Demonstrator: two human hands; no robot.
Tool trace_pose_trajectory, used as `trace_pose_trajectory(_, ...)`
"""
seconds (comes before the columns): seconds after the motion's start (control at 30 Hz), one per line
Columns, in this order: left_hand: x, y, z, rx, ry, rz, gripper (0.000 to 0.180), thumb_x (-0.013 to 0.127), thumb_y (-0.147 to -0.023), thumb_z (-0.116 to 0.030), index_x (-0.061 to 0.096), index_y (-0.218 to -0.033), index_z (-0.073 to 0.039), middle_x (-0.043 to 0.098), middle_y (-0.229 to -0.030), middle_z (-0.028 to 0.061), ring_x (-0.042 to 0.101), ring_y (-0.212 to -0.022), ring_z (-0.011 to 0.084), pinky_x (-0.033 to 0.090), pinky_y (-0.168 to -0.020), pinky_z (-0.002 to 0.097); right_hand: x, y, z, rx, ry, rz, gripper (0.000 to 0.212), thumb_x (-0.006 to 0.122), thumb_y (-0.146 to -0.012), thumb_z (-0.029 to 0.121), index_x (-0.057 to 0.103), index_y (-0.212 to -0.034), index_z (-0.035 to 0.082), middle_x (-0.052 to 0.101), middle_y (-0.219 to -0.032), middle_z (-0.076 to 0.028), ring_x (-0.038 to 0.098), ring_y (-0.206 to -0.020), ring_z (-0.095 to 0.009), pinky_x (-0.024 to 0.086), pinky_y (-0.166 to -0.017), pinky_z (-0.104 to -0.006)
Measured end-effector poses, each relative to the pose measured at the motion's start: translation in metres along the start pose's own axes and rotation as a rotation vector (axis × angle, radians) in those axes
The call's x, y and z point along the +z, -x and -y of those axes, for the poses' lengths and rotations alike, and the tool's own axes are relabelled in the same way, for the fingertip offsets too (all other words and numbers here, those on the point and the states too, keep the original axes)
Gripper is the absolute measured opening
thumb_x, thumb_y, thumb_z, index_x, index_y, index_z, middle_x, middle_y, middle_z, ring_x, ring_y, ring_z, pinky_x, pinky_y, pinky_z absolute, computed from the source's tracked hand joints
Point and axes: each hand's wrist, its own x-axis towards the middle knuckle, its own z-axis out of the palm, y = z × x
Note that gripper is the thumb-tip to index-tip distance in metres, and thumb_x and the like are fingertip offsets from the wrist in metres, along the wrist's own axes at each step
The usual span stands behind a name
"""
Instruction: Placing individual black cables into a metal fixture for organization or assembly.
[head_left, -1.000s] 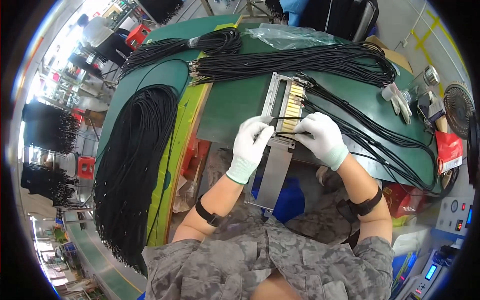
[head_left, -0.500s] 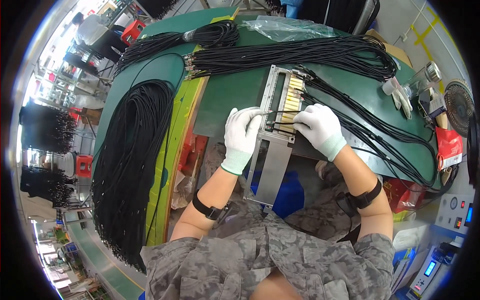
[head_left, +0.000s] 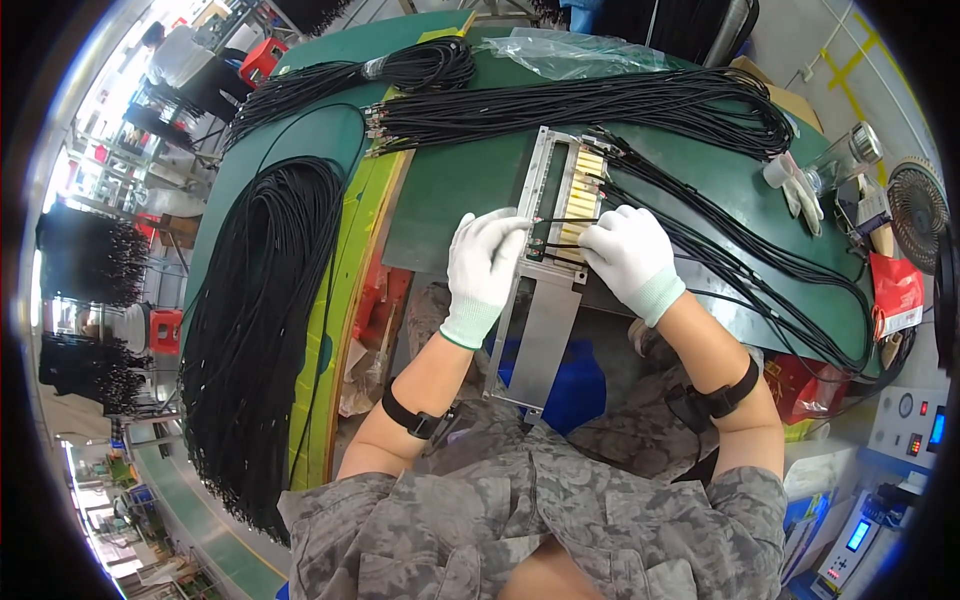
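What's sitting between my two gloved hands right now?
In the head view, the metal fixture plate with its yellow slotted block lies between the left hand and right hand, with thin black cable ends stretched across it.

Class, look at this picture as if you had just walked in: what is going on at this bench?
A person in white gloves sits at a green workbench covered in bundles of black cables. Both hands are at a metal fixture plate with a row of pale yellow slots. The left hand pinches a thin cable end at the plate's edge, and the right hand meets that cable from the other side. Several cables already run from the slots off to the right.
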Motion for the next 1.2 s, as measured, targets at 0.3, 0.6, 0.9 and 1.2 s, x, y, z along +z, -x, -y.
trace_pose_trajectory(0.3, 0.01, 0.003, -0.018, 0.316, -0.399, 0.147, 0.033, 0.07, -0.077, -0.042, 0.073, -0.106, -0.026, 0.047, -0.133, 0.026, 0.038, -0.124, 0.0478, 0.027, -0.106, 0.0577, -0.001, -0.001, -0.012, 0.086, -0.151, -0.01, 0.012, 0.071, -0.074, 0.023, 0.066, -0.08, 0.013, 0.059, -0.079, -0.004, 0.056, -0.083, -0.026, 0.045, -0.073, -0.0375)
trace_pose_trajectory(0.6, 0.011, 0.002, -0.004, 0.229, -0.188, -0.001, 0.023, 0.069, -0.081, -0.031, 0.071, -0.096, -0.013, 0.054, -0.125, 0.0246, 0.046, -0.121, 0.0435, 0.033, -0.105, 0.0504, -0.009, 0.0, -0.032, 0.217, -0.001, 0.046, 0.011, 0.07, -0.075, 0.023, 0.066, -0.078, 0.013, 0.06, -0.077, -0.004, 0.057, -0.081, -0.026, 0.045, -0.074, -0.0385)
trace_pose_trajectory(0.9, 0.006, -0.008, 0.004, -0.06, 0.048, -0.1, 0.016, 0.058, -0.09, -0.014, 0.065, -0.099, -0.002, 0.062, -0.114, 0.0178, 0.057, -0.113, 0.028, 0.042, -0.097, 0.0355, -0.028, 0.003, -0.023, 0.159, -0.038, 0.141, 0.01, 0.07, -0.073, 0.02, 0.063, -0.073, 0.012, 0.059, -0.071, -0.004, 0.057, -0.078, -0.027, 0.045, -0.072, -0.0379)
trace_pose_trajectory(1.2, 0.009, -0.008, 0.0, 0.091, -0.028, -0.028, 0.023, 0.062, -0.087, -0.026, 0.068, -0.105, -0.013, 0.06, -0.116, 0.0206, 0.054, -0.113, 0.0375, 0.04, -0.1, 0.0438, -0.028, 0.006, -0.01, 0.088, -0.013, 0.173, 0.011, 0.07, -0.073, 0.02, 0.061, -0.071, 0.013, 0.057, -0.071, -0.004, 0.055, -0.078, -0.026, 0.043, -0.071, -0.0372)
